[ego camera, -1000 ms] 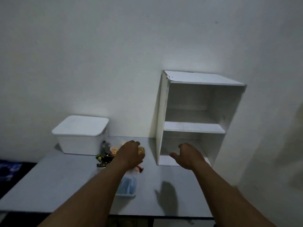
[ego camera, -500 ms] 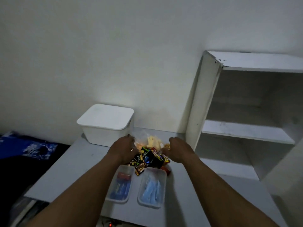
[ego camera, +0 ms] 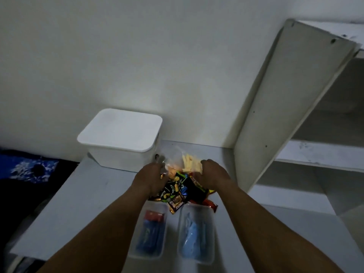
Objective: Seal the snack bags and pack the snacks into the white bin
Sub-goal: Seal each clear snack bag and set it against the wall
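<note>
A white bin (ego camera: pixel 126 156) with its lid on stands at the back left of the grey table (ego camera: pixel 82 196). In front of it lies a pile of snacks: a clear bag of pale yellow sticks (ego camera: pixel 190 163), a clear bag of orange snacks (ego camera: pixel 171 171) and several small dark packets (ego camera: pixel 178 194). My left hand (ego camera: pixel 150 179) rests at the left side of the pile, fingers curled down onto the clear bags. My right hand (ego camera: pixel 211 174) lies on the right side, fingertips on the bag of yellow sticks. The fingertips of both are hidden, so what they grip is unclear.
Two clear lidded trays sit near the front edge: one with blue and red items (ego camera: pixel 150 231), one with light blue items (ego camera: pixel 195 233). A white shelf unit (ego camera: pixel 275 119) stands at the right. A dark blue patterned cloth (ego camera: pixel 29 168) lies left of the table.
The view has swung left and down and come closer. My right hand moved from in front of the shelf onto the snack pile; both hands now bracket the clear bags.
</note>
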### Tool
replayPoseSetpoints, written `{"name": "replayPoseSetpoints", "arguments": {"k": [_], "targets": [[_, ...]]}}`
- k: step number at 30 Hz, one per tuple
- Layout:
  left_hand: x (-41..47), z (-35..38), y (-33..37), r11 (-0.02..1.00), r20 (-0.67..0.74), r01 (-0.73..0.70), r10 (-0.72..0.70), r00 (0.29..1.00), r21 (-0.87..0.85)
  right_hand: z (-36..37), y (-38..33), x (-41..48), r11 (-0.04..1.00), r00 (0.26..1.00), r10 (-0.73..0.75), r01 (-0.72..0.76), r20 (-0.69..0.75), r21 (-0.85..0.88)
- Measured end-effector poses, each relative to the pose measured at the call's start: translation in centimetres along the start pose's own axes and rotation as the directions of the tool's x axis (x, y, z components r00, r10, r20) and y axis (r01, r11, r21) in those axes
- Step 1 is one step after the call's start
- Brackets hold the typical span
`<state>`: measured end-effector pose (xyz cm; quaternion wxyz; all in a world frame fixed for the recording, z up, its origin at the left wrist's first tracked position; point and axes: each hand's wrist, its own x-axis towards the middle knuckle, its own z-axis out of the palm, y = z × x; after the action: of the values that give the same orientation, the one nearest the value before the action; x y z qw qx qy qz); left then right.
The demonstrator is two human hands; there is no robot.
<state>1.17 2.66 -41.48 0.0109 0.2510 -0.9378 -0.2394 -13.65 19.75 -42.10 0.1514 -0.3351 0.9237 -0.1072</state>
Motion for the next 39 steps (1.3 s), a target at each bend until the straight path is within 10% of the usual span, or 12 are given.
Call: {"name": "replayPoseSetpoints", "arguments": {"k": [12,32,39], "targets": [[10.4,7.0,-1.2,0.986,0.134,-0.162,0.167,0.977,-0.044,5.0,1.8,7.2,0.952,0.974,0.228,-0.224,0.004,0.209],[19.6,11.6,3.8,0.804,0.271,0.323,-0.209,0.94,-0.499,8.0,3.5,8.3,0.978,0.984,0.164,-0.153,-0.066,0.142],[19.4,9.5,6.0,0.898,0.231,0.056,0.052,0.972,-0.437,6.0,5.4,8.3,0.887,0.963,0.264,-0.219,-0.059,0.406]]}}
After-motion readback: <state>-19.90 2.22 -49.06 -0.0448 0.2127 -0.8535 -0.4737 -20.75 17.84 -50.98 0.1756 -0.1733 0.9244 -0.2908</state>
